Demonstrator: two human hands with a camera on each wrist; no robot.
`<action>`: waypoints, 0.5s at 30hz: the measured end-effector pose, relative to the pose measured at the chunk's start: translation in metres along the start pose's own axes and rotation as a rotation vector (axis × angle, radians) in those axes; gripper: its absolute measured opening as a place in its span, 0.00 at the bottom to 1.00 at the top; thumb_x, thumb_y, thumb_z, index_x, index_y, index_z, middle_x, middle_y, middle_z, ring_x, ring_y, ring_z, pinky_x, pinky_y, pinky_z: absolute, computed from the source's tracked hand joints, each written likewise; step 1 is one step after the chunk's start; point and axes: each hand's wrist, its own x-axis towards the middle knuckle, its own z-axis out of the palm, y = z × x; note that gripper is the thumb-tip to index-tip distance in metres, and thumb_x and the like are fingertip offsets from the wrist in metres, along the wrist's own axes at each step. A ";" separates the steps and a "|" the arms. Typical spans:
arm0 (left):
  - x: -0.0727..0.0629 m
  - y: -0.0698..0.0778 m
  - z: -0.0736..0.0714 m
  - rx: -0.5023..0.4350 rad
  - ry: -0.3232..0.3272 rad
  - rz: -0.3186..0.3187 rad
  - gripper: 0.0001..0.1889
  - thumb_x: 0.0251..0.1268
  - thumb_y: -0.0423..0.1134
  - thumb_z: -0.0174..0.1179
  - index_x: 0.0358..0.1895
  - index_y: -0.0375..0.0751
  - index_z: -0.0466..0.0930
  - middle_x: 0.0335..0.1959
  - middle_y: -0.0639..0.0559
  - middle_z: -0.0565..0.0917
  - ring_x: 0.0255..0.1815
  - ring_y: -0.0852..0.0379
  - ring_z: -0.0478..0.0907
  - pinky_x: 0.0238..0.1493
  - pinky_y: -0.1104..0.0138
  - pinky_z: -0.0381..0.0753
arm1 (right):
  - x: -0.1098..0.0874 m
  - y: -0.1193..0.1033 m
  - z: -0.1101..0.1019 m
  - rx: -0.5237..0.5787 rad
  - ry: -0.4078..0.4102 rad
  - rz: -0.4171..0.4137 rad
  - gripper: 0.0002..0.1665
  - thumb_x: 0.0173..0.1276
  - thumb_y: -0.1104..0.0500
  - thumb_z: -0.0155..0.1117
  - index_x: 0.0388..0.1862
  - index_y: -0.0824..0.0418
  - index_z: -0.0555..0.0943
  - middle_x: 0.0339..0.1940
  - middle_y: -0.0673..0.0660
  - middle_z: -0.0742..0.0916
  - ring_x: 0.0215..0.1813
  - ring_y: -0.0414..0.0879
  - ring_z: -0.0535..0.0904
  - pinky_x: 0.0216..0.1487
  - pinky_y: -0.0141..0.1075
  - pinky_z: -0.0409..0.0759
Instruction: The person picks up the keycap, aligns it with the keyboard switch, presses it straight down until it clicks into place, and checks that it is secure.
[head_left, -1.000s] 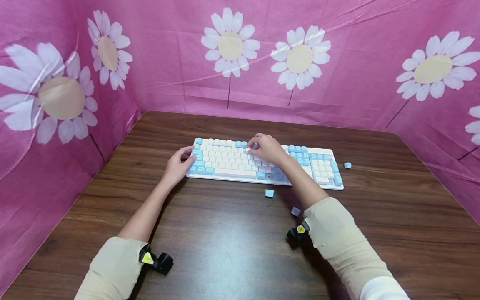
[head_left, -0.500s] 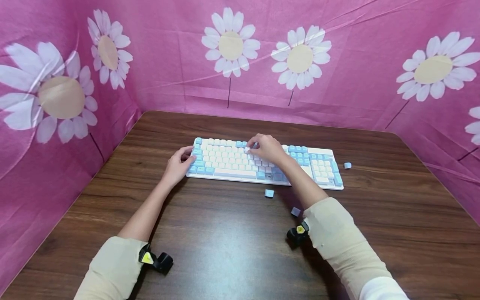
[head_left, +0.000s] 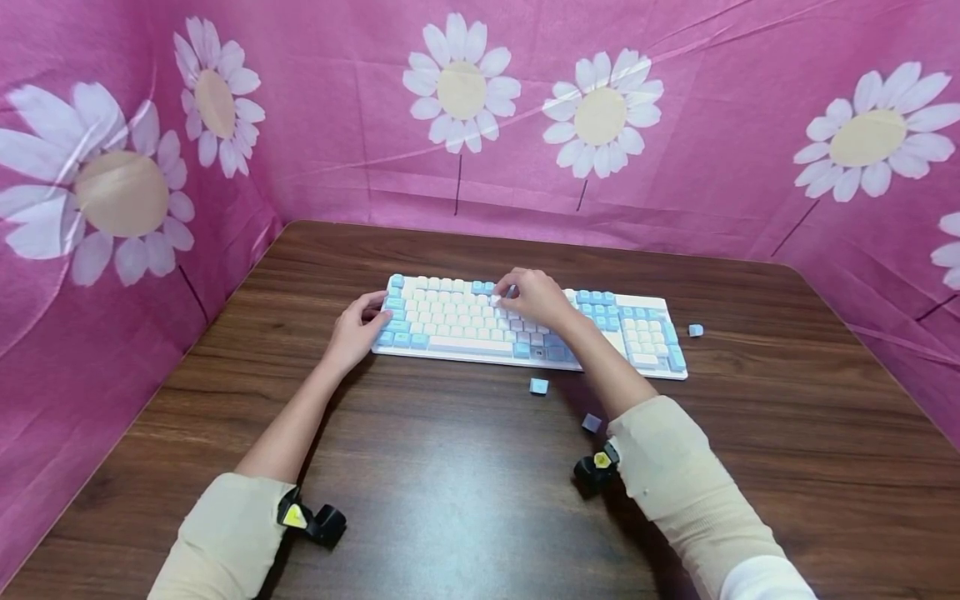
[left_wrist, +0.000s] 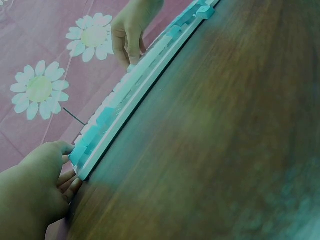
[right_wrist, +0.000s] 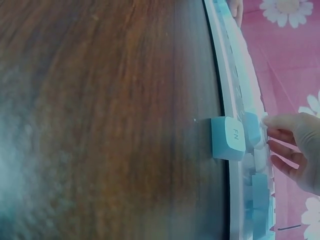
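Note:
A white and light-blue keyboard [head_left: 472, 345] lies on the wooden table. My left hand [head_left: 356, 332] grips its left end; in the left wrist view the thumb [left_wrist: 64, 147] presses the blue end keys while the fingers wrap the side near the bottom corner. Over the upper middle keys, my right hand [head_left: 531, 296] pinches a white keycap [head_left: 495, 301] between thumb and fingers. The left wrist view shows that keycap [left_wrist: 131, 68] standing a little above the key row. One bare switch spot [head_left: 538, 353] shows in the bottom row.
A loose blue FN keycap [head_left: 538, 387] lies in front of the keyboard. Another keycap [head_left: 591, 423] sits near the right sleeve, and a third keycap [head_left: 696, 331] lies beyond the keyboard's right end. A pink daisy-print cloth [head_left: 337, 125] hangs behind the table [head_left: 435, 467].

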 end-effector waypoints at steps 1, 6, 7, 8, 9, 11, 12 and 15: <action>0.000 0.000 0.000 0.001 -0.001 -0.001 0.20 0.65 0.34 0.53 0.59 0.30 0.69 0.55 0.36 0.73 0.51 0.44 0.71 0.53 0.58 0.67 | 0.000 0.000 0.000 -0.002 -0.001 0.002 0.09 0.59 0.61 0.66 0.39 0.62 0.84 0.36 0.53 0.83 0.37 0.46 0.78 0.39 0.39 0.75; 0.000 0.000 -0.001 0.002 -0.004 -0.009 0.20 0.66 0.34 0.53 0.59 0.30 0.69 0.55 0.36 0.73 0.51 0.44 0.71 0.53 0.58 0.67 | 0.001 -0.003 -0.001 -0.017 -0.017 0.010 0.09 0.60 0.61 0.66 0.40 0.62 0.84 0.36 0.53 0.83 0.37 0.46 0.78 0.38 0.40 0.74; 0.000 0.000 -0.001 0.002 -0.004 -0.010 0.20 0.66 0.34 0.53 0.59 0.30 0.69 0.55 0.36 0.73 0.51 0.44 0.71 0.53 0.58 0.67 | 0.002 -0.004 -0.001 -0.024 -0.022 0.010 0.09 0.60 0.61 0.66 0.40 0.62 0.84 0.37 0.53 0.83 0.37 0.46 0.78 0.38 0.40 0.74; 0.000 0.000 -0.001 0.000 -0.003 -0.011 0.20 0.66 0.34 0.53 0.59 0.30 0.69 0.55 0.36 0.73 0.51 0.44 0.71 0.53 0.58 0.67 | 0.002 -0.004 -0.001 -0.031 -0.028 0.010 0.09 0.60 0.61 0.66 0.40 0.62 0.84 0.37 0.53 0.83 0.37 0.46 0.78 0.38 0.40 0.74; 0.000 0.000 -0.001 0.002 -0.003 -0.011 0.20 0.66 0.34 0.53 0.59 0.30 0.69 0.55 0.36 0.73 0.51 0.44 0.71 0.53 0.58 0.67 | 0.002 -0.005 -0.001 -0.040 -0.032 0.010 0.10 0.60 0.61 0.65 0.40 0.62 0.84 0.37 0.54 0.83 0.37 0.46 0.78 0.38 0.40 0.74; 0.000 0.000 -0.001 0.003 -0.002 -0.010 0.20 0.66 0.34 0.53 0.59 0.30 0.69 0.55 0.36 0.73 0.51 0.45 0.71 0.52 0.58 0.67 | 0.003 -0.006 -0.002 -0.056 -0.041 0.013 0.10 0.61 0.60 0.65 0.40 0.62 0.84 0.37 0.54 0.83 0.37 0.46 0.78 0.39 0.40 0.75; 0.000 0.000 0.000 0.002 -0.001 -0.008 0.20 0.66 0.34 0.53 0.59 0.30 0.69 0.55 0.36 0.73 0.51 0.44 0.71 0.52 0.58 0.67 | 0.002 -0.007 -0.002 -0.064 -0.043 0.014 0.10 0.61 0.60 0.65 0.40 0.62 0.84 0.38 0.54 0.83 0.37 0.46 0.78 0.39 0.40 0.75; 0.000 -0.001 0.000 0.005 0.001 -0.006 0.20 0.65 0.34 0.53 0.59 0.30 0.69 0.54 0.36 0.74 0.51 0.44 0.72 0.52 0.58 0.67 | 0.002 -0.007 -0.003 -0.069 -0.044 0.021 0.10 0.62 0.59 0.64 0.40 0.61 0.84 0.39 0.55 0.83 0.37 0.47 0.77 0.39 0.40 0.74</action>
